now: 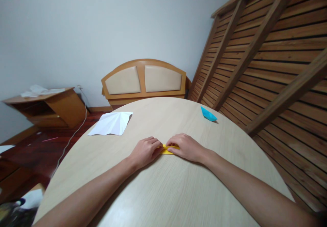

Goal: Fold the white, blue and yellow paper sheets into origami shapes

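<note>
A narrow folded piece of yellow paper (167, 150) lies on the round table (158, 189), between my two hands. My left hand (147, 152) has its curled fingers on the paper's left end. At the right end, my right hand (186, 147) pinches the paper between thumb and fingers. Much of the yellow paper is hidden under the fingers. Farther off to the right sits a small folded blue paper boat (208, 114). On the left part of the tabletop rests a creased white sheet of paper (111, 123).
Slatted wooden panels (255, 66) lean along the right, close to the table's edge. Behind the table stands a padded headboard (143, 78). A low wooden cabinet (48, 107) with white paper on top is at the left, and a cable (71, 136) runs down the floor.
</note>
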A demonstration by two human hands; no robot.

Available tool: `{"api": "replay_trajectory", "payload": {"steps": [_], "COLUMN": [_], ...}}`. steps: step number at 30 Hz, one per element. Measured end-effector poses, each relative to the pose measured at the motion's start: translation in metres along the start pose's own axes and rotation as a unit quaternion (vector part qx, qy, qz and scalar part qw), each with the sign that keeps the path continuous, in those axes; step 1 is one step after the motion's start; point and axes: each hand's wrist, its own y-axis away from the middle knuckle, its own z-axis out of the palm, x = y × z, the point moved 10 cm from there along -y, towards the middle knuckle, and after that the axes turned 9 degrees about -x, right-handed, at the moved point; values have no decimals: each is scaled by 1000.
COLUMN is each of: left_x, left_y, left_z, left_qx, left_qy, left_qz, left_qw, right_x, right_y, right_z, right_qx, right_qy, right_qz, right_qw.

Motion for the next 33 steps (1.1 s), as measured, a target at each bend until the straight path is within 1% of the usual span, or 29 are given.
{"api": "replay_trajectory", "payload": {"steps": [4, 9, 16, 21, 26, 33], "left_x": [-3, -7, -6, -10, -7, -10], "left_y": [0, 0, 0, 0, 1, 1], "left_z": [2, 2, 2, 1, 0, 1], "left_qx": [-3, 4, 1, 10, 5, -3], "left_qy": [-1, 24, 54, 51, 53, 70], "left_qz": [-10, -19, -14, -36, -30, -44], "left_qw": [1000, 1000, 998, 998, 998, 997], "right_x": [-7, -15, -20, -18, -16, -16], "right_y": [1, 1, 3, 3, 1, 1], "right_z": [2, 4, 3, 3, 4, 5], "right_qx": [-6, -25, -41, -45, -53, -40], "right_qy": [10, 28, 23, 38, 63, 77], "right_qz": [-9, -24, -47, -38, -25, -25], "right_qw": [1000, 999, 998, 998, 996, 996]}}
